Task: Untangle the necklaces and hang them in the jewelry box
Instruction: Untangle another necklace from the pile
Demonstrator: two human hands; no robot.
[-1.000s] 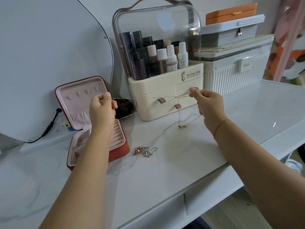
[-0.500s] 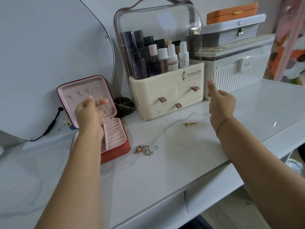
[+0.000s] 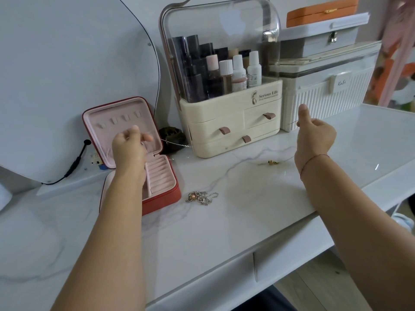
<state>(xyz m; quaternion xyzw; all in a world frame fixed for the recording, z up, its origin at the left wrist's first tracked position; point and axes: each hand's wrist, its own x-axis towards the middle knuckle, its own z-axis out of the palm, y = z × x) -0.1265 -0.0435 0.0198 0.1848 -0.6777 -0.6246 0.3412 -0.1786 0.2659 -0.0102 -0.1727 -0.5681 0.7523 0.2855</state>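
Our left hand (image 3: 129,151) is up in front of the open lid of the jewelry box (image 3: 164,198), fingers curled and pinching what we take to be one end of a thin gold necklace (image 3: 272,162). Our right hand (image 3: 314,140), thumb up and fingers curled, pinches the other end over by the ribbed case (image 3: 325,95). We catch only short stretches of the fine chain, but its pendant lies on the counter (image 3: 247,232) between the hands, nearer the right. We judge this necklace free of the knot and ready for the lid, yet it is not hung: the row of hooks (image 3: 113,120) at the top of the pink lid carries nothing. A silver tangle (image 3: 201,197) with a pearl-like bead lies on the counter just beside the box's front corner, so most of the work is left: hang the gold one, then pick that clump apart and hang each chain. The box's base shows ring rolls and a side slot with nothing we can make out in them, though our left arm hides part. The cream organizer (image 3: 224,122) keeps bottles (image 3: 235,72) under its clear cover, its three drawers shut. A grey box (image 3: 318,41) and an orange box (image 3: 321,12) sit stacked and closed on the ribbed case, so we cannot see inside them.
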